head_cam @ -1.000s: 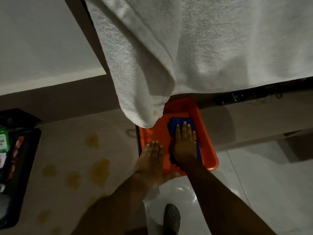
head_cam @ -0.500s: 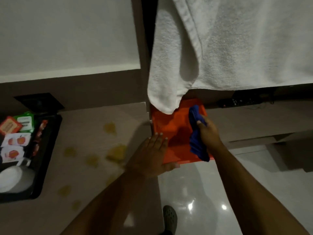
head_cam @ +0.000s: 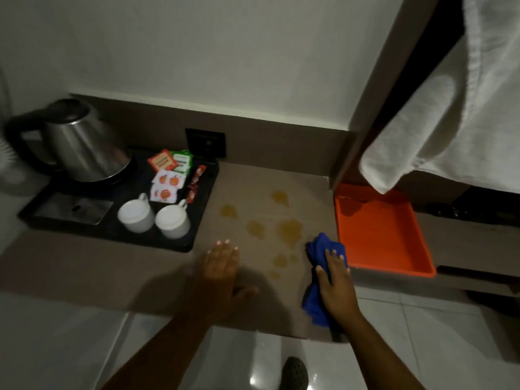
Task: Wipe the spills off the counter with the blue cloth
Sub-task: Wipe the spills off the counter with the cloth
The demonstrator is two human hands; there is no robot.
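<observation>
Several yellowish spills [head_cam: 289,230] dot the brown counter [head_cam: 112,271] between a black tray and an orange tray. My right hand [head_cam: 336,282] presses the bunched blue cloth [head_cam: 318,277] onto the counter at its right end, just right of the spills; part of the cloth hangs over the front edge. Flat on the counter lies my left hand [head_cam: 219,267], fingers spread, holding nothing, left of the spills.
A black tray [head_cam: 199,220] at the left holds a steel kettle [head_cam: 81,144], two white cups [head_cam: 153,218] and sachets [head_cam: 168,178]. The empty orange tray [head_cam: 382,235] sits at the right on a lower shelf. A white towel [head_cam: 450,108] hangs above it. Tiled floor lies below.
My right hand carried the blue cloth out of the orange tray leftward onto the counter. My left hand shifted left along the counter. The view swung left, revealing the kettle and cups.
</observation>
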